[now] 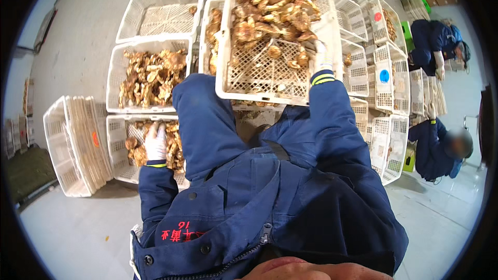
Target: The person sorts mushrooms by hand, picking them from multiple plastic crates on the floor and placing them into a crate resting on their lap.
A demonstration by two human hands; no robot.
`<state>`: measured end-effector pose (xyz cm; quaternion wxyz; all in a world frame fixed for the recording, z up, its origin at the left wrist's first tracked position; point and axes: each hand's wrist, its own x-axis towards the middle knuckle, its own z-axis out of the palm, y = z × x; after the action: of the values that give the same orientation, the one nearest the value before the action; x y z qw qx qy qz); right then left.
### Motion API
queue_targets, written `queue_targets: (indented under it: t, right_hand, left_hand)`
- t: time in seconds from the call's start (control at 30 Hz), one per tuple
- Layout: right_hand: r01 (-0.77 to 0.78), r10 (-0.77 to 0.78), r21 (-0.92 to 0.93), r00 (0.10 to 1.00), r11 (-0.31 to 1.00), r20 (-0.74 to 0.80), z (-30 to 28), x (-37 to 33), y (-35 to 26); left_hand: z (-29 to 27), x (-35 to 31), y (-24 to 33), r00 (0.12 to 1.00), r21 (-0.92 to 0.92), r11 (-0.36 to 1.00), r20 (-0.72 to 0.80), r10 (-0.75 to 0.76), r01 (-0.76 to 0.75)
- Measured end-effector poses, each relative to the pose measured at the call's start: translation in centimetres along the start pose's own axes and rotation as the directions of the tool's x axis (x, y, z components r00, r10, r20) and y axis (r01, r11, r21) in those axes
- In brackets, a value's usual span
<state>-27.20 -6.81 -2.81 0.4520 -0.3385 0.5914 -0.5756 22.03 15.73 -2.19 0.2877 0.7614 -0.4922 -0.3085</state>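
Note:
Brown mushrooms [280, 13] fill the far part of a white plastic crate [270, 95], which rests over my knees. Inside its right side is my right hand [321, 57], in a pale glove, with fingers stretched toward the mushrooms at that edge; I see nothing held in it. Down at the left, my gloved left hand [155, 144] reaches into a lower white crate [118, 166]. Its fingers are extended and slightly apart over the mushrooms [136, 151] there, their tips partly lost among the caps.
Another mushroom-filled crate [115, 80] stands beyond my left hand, and a nearly bare one [136, 15] behind it. Nested crates [85, 145] stand at the far left. More crates [391, 140] line the right, where two people [433, 41] in dark blue work.

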Motion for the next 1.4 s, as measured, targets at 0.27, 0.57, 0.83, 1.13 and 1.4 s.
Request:
queue_targets:
  t: [0.27,0.57,0.83,1.13,1.4]
  right_hand:
    - [0.408,0.035,-0.815,0.887,0.411,0.461,5.0,-3.7,-2.4]
    - [0.446,0.252,-0.857,0.825,0.259,0.505,6.9,-3.4,-1.8]
    - [0.234,-0.029,-0.152,0.624,0.96,0.781,5.7,-5.4,-8.0]
    - [0.333,0.029,-0.939,0.941,0.089,0.337,0.4,-0.7,-5.9]
    - [0.305,-0.1,-0.943,0.943,-0.131,0.318,2.0,0.0,-3.3]
  left_hand:
    - [7.8,8.8,21.7,0.884,-0.754,0.609,0.083,0.461,-0.246]
    - [20.1,11.0,24.5,0.865,-0.622,0.783,0.388,0.317,-0.008]
    - [19.0,10.2,24.9,0.726,-0.8,0.575,0.496,0.476,0.169]
    - [2.6,12.0,14.9,0.923,-0.538,0.756,-0.137,0.358,-0.373]
    - [-4.2,2.1,1.4,0.966,0.188,0.975,0.206,-0.156,0.118]
